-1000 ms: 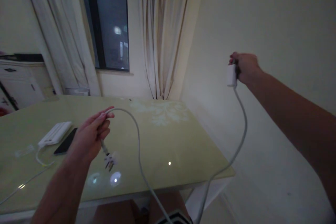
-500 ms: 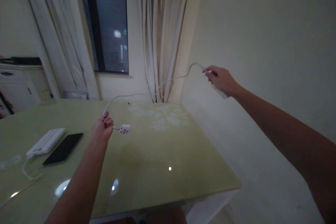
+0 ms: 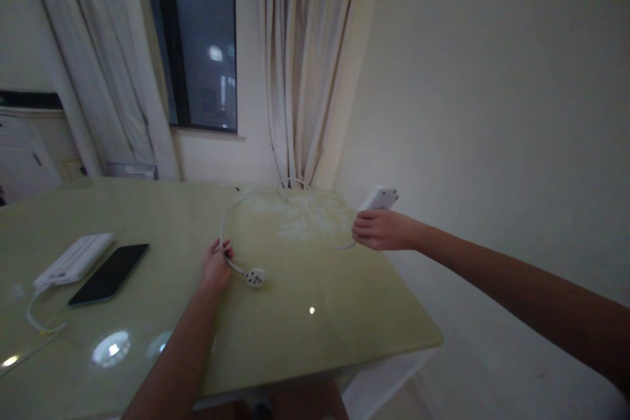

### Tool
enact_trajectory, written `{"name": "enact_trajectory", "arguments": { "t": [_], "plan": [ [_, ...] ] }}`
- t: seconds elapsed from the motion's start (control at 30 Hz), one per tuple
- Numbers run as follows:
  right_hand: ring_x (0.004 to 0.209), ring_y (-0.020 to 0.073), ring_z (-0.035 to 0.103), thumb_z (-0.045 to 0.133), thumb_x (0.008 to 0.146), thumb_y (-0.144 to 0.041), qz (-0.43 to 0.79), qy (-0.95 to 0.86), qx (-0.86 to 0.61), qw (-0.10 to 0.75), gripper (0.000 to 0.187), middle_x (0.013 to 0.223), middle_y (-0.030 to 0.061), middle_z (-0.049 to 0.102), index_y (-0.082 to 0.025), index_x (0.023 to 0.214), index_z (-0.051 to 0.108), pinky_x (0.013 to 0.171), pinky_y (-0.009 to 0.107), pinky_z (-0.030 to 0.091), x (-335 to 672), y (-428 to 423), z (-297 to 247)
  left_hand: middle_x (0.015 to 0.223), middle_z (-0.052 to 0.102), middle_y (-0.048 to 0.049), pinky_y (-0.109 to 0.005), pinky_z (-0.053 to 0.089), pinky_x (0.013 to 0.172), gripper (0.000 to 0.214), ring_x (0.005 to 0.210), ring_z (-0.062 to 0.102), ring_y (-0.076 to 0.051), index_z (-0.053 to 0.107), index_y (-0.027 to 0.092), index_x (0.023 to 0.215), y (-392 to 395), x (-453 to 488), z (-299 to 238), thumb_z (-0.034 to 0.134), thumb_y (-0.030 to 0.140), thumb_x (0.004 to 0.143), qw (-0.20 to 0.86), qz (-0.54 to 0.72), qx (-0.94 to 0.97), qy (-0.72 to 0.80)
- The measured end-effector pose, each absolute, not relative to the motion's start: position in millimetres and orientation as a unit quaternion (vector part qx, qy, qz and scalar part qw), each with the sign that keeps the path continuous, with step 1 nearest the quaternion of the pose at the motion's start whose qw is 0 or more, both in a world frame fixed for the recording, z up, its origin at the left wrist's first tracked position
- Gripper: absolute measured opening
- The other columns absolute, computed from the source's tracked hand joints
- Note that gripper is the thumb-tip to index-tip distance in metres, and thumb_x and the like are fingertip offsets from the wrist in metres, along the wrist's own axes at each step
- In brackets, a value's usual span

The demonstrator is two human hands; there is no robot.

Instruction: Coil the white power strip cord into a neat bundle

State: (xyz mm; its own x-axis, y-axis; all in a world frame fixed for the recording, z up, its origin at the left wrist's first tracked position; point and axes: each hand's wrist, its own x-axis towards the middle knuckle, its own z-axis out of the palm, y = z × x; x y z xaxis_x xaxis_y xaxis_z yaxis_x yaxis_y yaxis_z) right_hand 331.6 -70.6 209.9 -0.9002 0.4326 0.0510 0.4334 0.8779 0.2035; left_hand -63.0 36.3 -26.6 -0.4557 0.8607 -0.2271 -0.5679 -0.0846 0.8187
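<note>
My left hand [image 3: 218, 267] is closed around a white power cord [image 3: 223, 220], low over the table. The cord's white plug [image 3: 256, 277] with dark spots sticks out to the right of the fingers. From the hand the cord runs to the back of the table, forms a loose loop near the curtain, and comes back toward the right hand. My right hand [image 3: 377, 230] is closed on a white block [image 3: 381, 197] that looks like a small power strip, tilted above the table's right edge. The fingers hide its lower part.
On the left of the glossy table [image 3: 295, 348] lie a black phone-like slab [image 3: 109, 273] and a white block [image 3: 76, 259] with a cable [image 3: 37, 321]. A wall [image 3: 492, 111] stands close on the right; a curtain [image 3: 308, 65] hangs behind the table.
My right hand has come down and left with the white power strip, from high by the wall. My left hand has shifted right and down, and the cord now sags onto the table.
</note>
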Motion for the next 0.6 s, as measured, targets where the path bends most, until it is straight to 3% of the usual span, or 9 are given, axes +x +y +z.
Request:
{"name": "enact_trajectory", "arguments": {
  "t": [0.07, 0.17, 0.23, 0.3, 0.37, 0.43, 0.5, 0.6],
  "plan": [
    [0.098, 0.0198, 0.063, 0.056, 0.088, 0.000, -0.074, -0.977, -0.198, 0.031, 0.029, 0.092, 0.0034, 0.068, -0.025, 0.085, 0.069, 0.098, 0.038, 0.050, 323.7, -71.7, 204.6, 0.084, 0.061, -0.0005, -0.018, 0.048, 0.062, 0.026, 0.062, 0.058, -0.007, 0.051, 0.020, 0.094, 37.0, -64.9, -31.3, 0.052, -0.003, 0.082, 0.463, 0.708, 0.190, 0.498],
    [0.109, 0.0185, 0.063, 0.051, 0.087, 0.005, -0.139, -0.976, -0.164, 0.018, 0.036, 0.101, 0.0024, 0.070, -0.025, 0.092, 0.071, 0.108, 0.039, 0.049, 315.8, -70.2, 204.6, 0.096, 0.064, -0.0061, -0.029, 0.053, 0.080, 0.024, 0.092, 0.067, -0.018, 0.056, 0.020, 0.095, 31.5, -65.5, -32.8, 0.061, 0.003, 0.078, 0.407, 0.689, 0.246, 0.546],
    [0.115, 0.0169, 0.062, 0.050, 0.091, 0.003, -0.237, -0.965, -0.108, 0.003, 0.035, 0.108, 0.0035, 0.070, -0.021, 0.102, 0.072, 0.111, 0.036, 0.048, 310.1, -69.2, 206.6, 0.116, 0.064, -0.0134, -0.038, 0.051, 0.094, 0.027, 0.118, 0.060, -0.026, 0.061, 0.018, 0.102, 22.6, -61.0, -28.3, 0.063, 0.008, 0.077, 0.341, 0.675, 0.300, 0.581],
    [0.120, 0.0155, 0.059, 0.051, 0.095, -0.001, -0.344, -0.939, -0.027, 0.003, 0.029, 0.117, 0.0057, 0.069, -0.016, 0.111, 0.071, 0.110, 0.031, 0.047, 302.2, -69.4, 206.9, 0.134, 0.059, -0.0178, -0.043, 0.046, 0.102, 0.032, 0.130, 0.052, -0.030, 0.063, 0.016, 0.116, 9.0, -50.0, -18.7, 0.060, 0.017, 0.084, 0.253, 0.654, 0.388, 0.597],
    [0.121, 0.0146, 0.058, 0.051, 0.097, -0.005, -0.424, -0.905, 0.041, 0.006, 0.027, 0.125, 0.0066, 0.068, -0.014, 0.114, 0.070, 0.106, 0.027, 0.047, 291.5, -70.7, 203.3, 0.134, 0.061, -0.0168, -0.043, 0.048, 0.098, 0.037, 0.120, 0.058, -0.028, 0.061, 0.017, 0.126, -8.6, -32.4, -4.7, 0.054, 0.031, 0.093, 0.228, 0.642, 0.488, 0.546],
    [0.115, 0.0142, 0.059, 0.051, 0.098, -0.008, -0.446, -0.892, 0.077, 0.009, 0.026, 0.128, 0.0061, 0.067, -0.015, 0.113, 0.071, 0.098, 0.027, 0.049, 278.4, -72.8, 195.0, 0.125, 0.067, -0.0140, -0.038, 0.051, 0.087, 0.047, 0.098, 0.064, -0.023, 0.058, 0.019, 0.134, -28.6, -10.7, 11.6, 0.052, 0.048, 0.097, 0.338, 0.638, 0.566, 0.397],
    [0.106, 0.0145, 0.061, 0.052, 0.098, -0.012, -0.425, -0.900, 0.095, 0.007, 0.023, 0.123, 0.0061, 0.068, -0.016, 0.107, 0.073, 0.091, 0.028, 0.050, 264.5, -75.4, 182.6, 0.129, 0.066, -0.0152, -0.034, 0.051, 0.078, 0.063, 0.091, 0.063, -0.020, 0.048, 0.021, 0.146, -48.4, 10.1, 26.9, 0.051, 0.059, 0.096, 0.448, 0.631, 0.584, 0.244],
    [0.098, 0.0160, 0.063, 0.054, 0.097, -0.016, -0.383, -0.917, 0.111, -0.001, 0.021, 0.113, 0.0061, 0.071, -0.018, 0.093, 0.074, 0.088, 0.031, 0.051, 247.6, -79.8, 161.7, 0.115, 0.071, -0.0119, -0.029, 0.051, 0.075, 0.064, 0.092, 0.064, -0.020, 0.051, 0.023, 0.144, -73.2, 28.8, 42.2, 0.068, 0.052, 0.090, 0.510, 0.632, 0.543, 0.215]
  ]
}}
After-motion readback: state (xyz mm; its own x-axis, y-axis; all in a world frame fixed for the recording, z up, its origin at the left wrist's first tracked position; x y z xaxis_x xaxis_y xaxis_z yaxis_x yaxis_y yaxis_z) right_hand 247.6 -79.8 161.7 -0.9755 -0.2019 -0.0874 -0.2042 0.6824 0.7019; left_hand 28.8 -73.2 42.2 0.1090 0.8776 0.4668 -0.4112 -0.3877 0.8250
